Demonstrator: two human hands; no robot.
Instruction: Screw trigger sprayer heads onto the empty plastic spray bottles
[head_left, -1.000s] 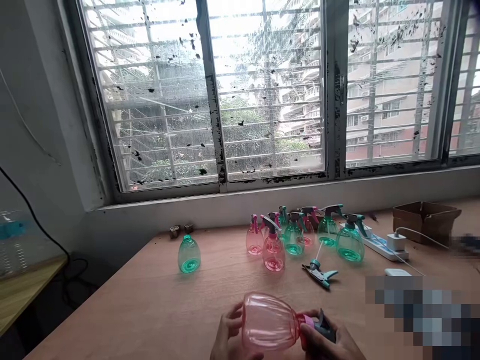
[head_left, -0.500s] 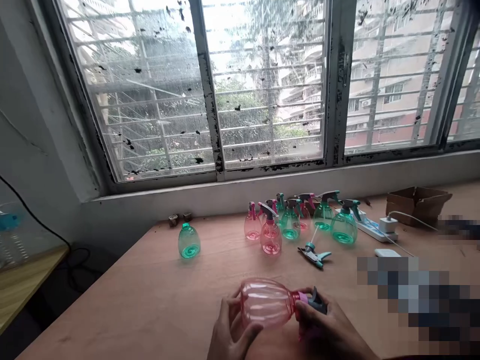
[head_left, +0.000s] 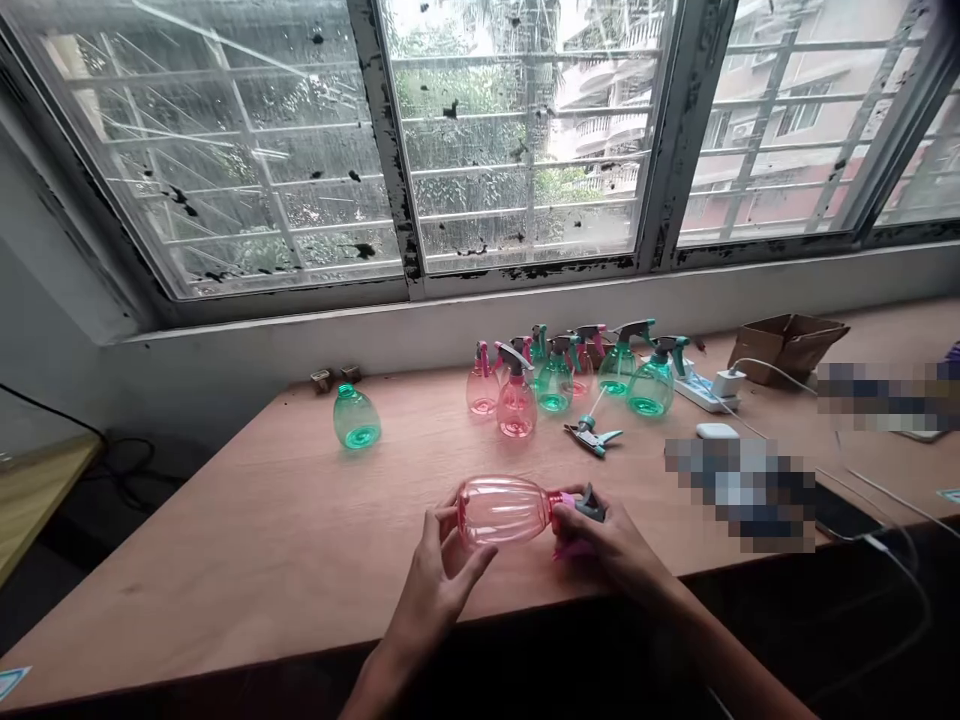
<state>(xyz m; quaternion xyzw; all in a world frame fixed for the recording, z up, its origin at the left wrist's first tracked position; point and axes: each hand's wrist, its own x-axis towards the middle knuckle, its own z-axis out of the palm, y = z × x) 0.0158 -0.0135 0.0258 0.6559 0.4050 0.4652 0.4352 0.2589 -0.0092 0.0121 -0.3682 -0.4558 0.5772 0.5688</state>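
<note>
A pink spray bottle [head_left: 501, 512] lies sideways in the air between my hands, its base to the left and its grey and pink spray head [head_left: 589, 505] to the right. My left hand [head_left: 444, 570] is closed around the base end. At the neck, my right hand [head_left: 600, 535] grips the collar of the spray head; part of the trigger shows below the fingers. Beyond them a loose grey and teal spray head [head_left: 594, 437] lies on the table, its tube pointing up. Further left stands a green bottle [head_left: 357, 418] with no spray head on it.
Several pink and green spray bottles [head_left: 555, 380] stand grouped towards the window wall. To their right are a white power strip [head_left: 706, 388], a cardboard box [head_left: 787, 348] and a white case [head_left: 717, 431]. A phone [head_left: 844, 512] with cables lies near the table's front edge.
The camera view has tilted down, so the table and bottles appear higher and the front edge shows. Both hands keep the same hold on the pink spray bottle.
</note>
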